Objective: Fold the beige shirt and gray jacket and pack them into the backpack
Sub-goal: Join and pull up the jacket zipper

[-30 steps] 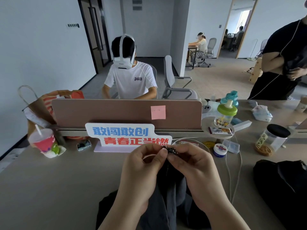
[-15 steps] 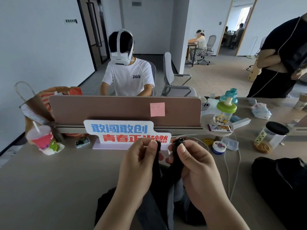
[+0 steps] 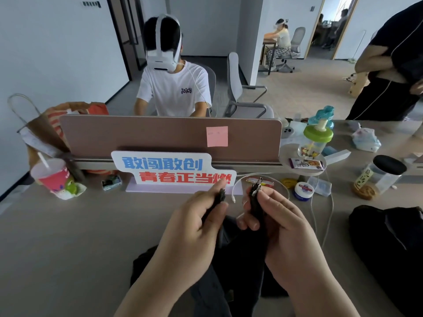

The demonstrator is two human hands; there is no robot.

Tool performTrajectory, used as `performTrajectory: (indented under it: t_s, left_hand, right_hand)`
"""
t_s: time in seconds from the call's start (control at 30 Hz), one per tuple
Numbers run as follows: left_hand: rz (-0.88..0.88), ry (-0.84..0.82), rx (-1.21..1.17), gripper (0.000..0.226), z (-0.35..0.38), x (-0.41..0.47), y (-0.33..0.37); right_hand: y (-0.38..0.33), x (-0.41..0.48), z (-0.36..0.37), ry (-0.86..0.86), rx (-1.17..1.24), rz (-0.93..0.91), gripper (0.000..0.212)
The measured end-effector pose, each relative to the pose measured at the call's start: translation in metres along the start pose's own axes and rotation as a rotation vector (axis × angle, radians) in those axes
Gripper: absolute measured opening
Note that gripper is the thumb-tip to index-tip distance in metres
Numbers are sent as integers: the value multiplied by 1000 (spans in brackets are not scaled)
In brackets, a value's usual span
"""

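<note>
A dark gray jacket (image 3: pixel 242 266) hangs from my two hands over the near edge of the desk. My left hand (image 3: pixel 194 227) pinches one front edge of it, and my right hand (image 3: pixel 281 227) pinches the other edge, where a small zipper pull sticks up. The two edges are held a little apart. A black backpack (image 3: pixel 389 239) lies on the desk at the right. I see no beige shirt.
A white sign with blue and red characters (image 3: pixel 174 172) stands behind my hands, in front of a pink desk divider (image 3: pixel 160 136). A white cable (image 3: pixel 320 209), a small tin (image 3: pixel 303 191), a jar (image 3: pixel 380 177), bottles and a pink cup (image 3: pixel 53 177) crowd the desk. A person sits opposite; another stands at right.
My hands were together at the jacket's zipper; they have since drawn apart, each taking one front edge with it, so the jacket front has opened.
</note>
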State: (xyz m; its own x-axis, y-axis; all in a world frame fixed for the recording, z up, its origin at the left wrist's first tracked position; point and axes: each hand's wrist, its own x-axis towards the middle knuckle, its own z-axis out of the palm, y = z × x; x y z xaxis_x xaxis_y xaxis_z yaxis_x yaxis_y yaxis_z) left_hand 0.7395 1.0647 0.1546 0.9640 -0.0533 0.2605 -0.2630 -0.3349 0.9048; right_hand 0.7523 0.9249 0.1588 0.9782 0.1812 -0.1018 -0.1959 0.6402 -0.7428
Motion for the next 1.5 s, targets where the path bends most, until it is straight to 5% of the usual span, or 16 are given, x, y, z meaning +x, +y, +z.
performTrajectory:
  t_s: [0.43, 0.93, 1.23, 1.5]
  left_hand:
    - [-90, 183, -224, 31, 5, 5, 13]
    - [-142, 66, -426, 28, 5, 5, 29]
    - [-194, 138, -437, 24, 5, 1, 29]
    - [-202, 92, -412, 18, 2, -4, 33]
  right_hand:
    - [-17, -8, 13, 18, -375, -163, 11]
    - [-30, -10, 15, 51, -440, -226, 13]
    - [-29, -15, 16, 24, -429, -217, 12]
    - [-28, -15, 13, -71, -685, -323, 12]
